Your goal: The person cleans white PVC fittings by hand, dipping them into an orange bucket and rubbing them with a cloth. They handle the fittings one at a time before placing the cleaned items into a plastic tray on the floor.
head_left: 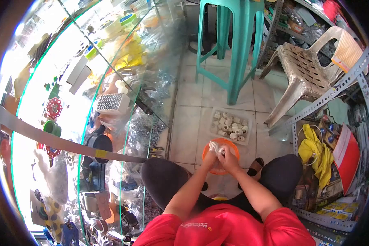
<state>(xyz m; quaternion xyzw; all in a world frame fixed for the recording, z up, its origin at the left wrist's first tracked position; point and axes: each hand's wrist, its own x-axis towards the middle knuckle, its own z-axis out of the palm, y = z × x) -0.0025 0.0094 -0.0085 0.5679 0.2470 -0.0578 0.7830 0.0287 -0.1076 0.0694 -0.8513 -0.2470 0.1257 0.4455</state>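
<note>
Left hand [210, 158] and right hand [230, 160] grip a whitish piece [214, 146] (too small to identify) over the orange basin [233, 144]; slack fingers could drop it inside, or among white fittings [233, 126] at one o'clock

Fittings [232, 126] lie in a tray [213, 125] beyond the bowl [233, 146]; behind stands a stool [235, 49]; a display case [162, 106] lines the floor's [188, 135] left edge.

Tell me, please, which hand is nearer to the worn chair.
Right. The right hand is over the orange container, below and left of the chair in the picture; the left hand is beside it, farther left.
</note>
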